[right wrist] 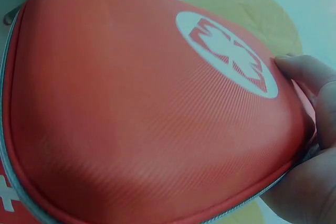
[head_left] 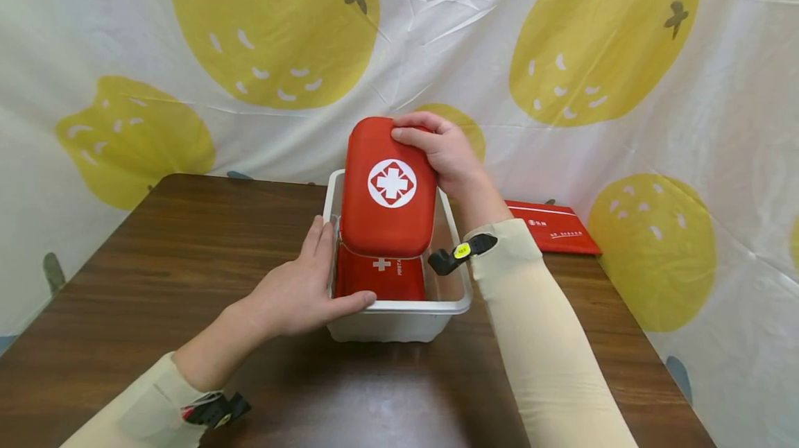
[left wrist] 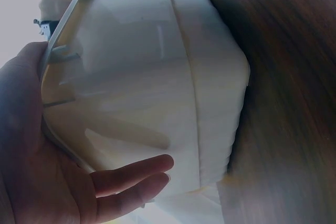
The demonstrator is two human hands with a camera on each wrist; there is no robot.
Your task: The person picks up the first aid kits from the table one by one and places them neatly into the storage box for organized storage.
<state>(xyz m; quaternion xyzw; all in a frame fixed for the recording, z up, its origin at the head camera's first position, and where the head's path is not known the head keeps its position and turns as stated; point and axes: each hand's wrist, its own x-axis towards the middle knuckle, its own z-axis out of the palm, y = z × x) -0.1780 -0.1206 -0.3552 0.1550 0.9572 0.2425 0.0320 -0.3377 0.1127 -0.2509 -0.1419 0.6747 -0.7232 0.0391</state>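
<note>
A red zippered first aid case (head_left: 388, 188) with a white cross emblem stands tilted over a white plastic tub (head_left: 399, 326). My right hand (head_left: 446, 153) grips its top right corner, thumb on the front face and fingers behind. Grey zipper piping along its edge shows in the right wrist view. Beneath it, a red first aid pouch (head_left: 381, 288) with a white cross lies inside the tub, partly hidden. My left hand (head_left: 296, 292) rests at the tub's near left corner, thumb along the front rim. Its fingers (left wrist: 134, 182) extend fairly straight beside the outer wall.
A flat red packet (head_left: 552, 227) with white print lies on the brown wooden table (head_left: 250, 240) to the right, partly behind the right forearm. A white curtain (head_left: 437, 32) with yellow fruit prints hangs directly behind the table. Black straps with small devices sit on both wrists.
</note>
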